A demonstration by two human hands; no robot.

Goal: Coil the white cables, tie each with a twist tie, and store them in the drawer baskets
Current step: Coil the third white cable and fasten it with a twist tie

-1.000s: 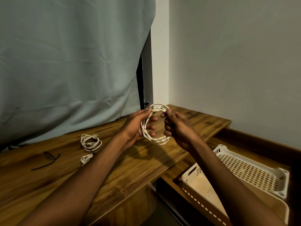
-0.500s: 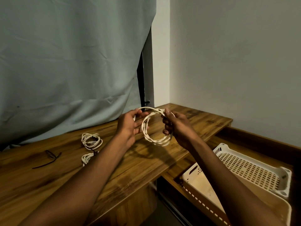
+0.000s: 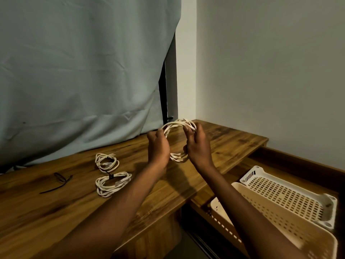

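Observation:
Both hands hold one coiled white cable (image 3: 178, 124) upright above the wooden desk (image 3: 56, 208). My left hand (image 3: 158, 146) grips the coil's left side and my right hand (image 3: 198, 144) grips its right side. Two more white cable coils lie on the desk to the left: a far coil (image 3: 106, 162) and a near coil (image 3: 112, 184), the near one bound by a dark tie. Loose black twist ties (image 3: 59, 181) lie further left. Two perforated cream baskets, a far basket (image 3: 291, 195) and a near basket (image 3: 280, 228), sit in the open drawer at the lower right.
A pale curtain (image 3: 84, 71) hangs behind the desk. A grey wall (image 3: 270, 71) closes the right side. The drawer's wooden frame (image 3: 298, 161) rises beyond the baskets. The desk's front edge runs diagonally above dark floor.
My hands have turned so their backs face me, still holding the coil between them. The view has tilted down a little, showing more of the desk and the baskets.

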